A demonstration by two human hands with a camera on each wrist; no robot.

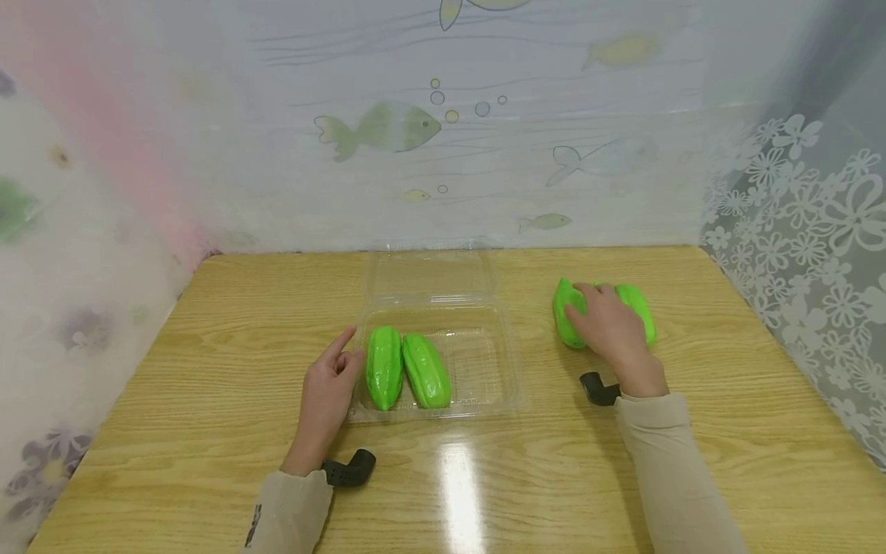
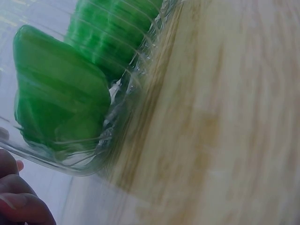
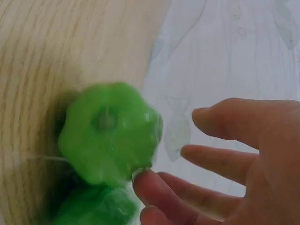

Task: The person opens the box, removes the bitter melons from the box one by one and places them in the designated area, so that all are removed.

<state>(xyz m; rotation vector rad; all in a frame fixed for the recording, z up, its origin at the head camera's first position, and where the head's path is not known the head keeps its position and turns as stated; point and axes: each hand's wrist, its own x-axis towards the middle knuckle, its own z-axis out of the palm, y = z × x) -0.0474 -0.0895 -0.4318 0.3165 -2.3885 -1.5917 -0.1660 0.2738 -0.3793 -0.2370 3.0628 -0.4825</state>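
An open clear plastic clamshell box holds two ridged green gourds: a pointed gourd on the left and a blunter gourd beside it. My left hand is at the box's left edge, index finger extended; whether it touches the rim I cannot tell. To the right of the box, my right hand reaches over more green gourds, partly hiding them. One gourd shows left of the hand, another gourd right of it. In the right wrist view the fingers are spread near a gourd's lobed end, without gripping it.
The box's raised transparent lid leans towards the fish-patterned curtain behind the wooden table. Black wrist attachments stick out near both cuffs. A flower-patterned curtain borders the right side.
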